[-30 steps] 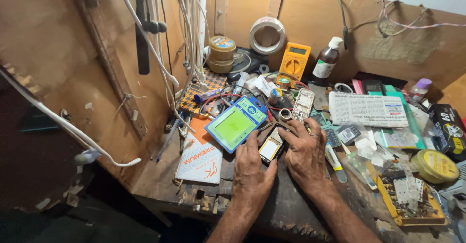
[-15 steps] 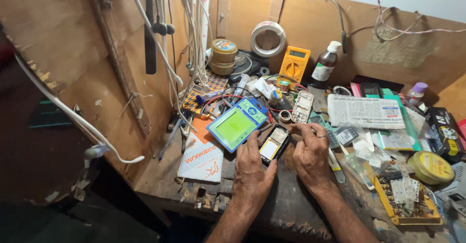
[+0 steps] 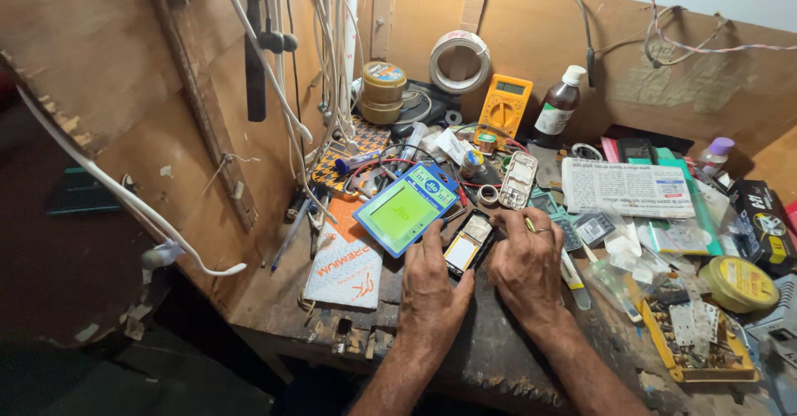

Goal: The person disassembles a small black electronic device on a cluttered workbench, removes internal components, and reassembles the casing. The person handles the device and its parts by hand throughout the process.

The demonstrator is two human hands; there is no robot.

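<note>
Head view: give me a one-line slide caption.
Left hand and right hand hold a small opened phone on a cluttered wooden workbench, beside a blue-framed green-screen device.

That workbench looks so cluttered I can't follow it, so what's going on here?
A person is bent over a wooden workbench, working with bare hands on a small opened phone. The left hand steadies its near edge; the right hand presses fingers at its far side. A blue tester with a green screen lies just left of it, and a yellow multimeter leans at the back.

Repair workshop: multimeter point(image 3: 504, 105), cluttered workbench point(image 3: 515, 358)
</note>
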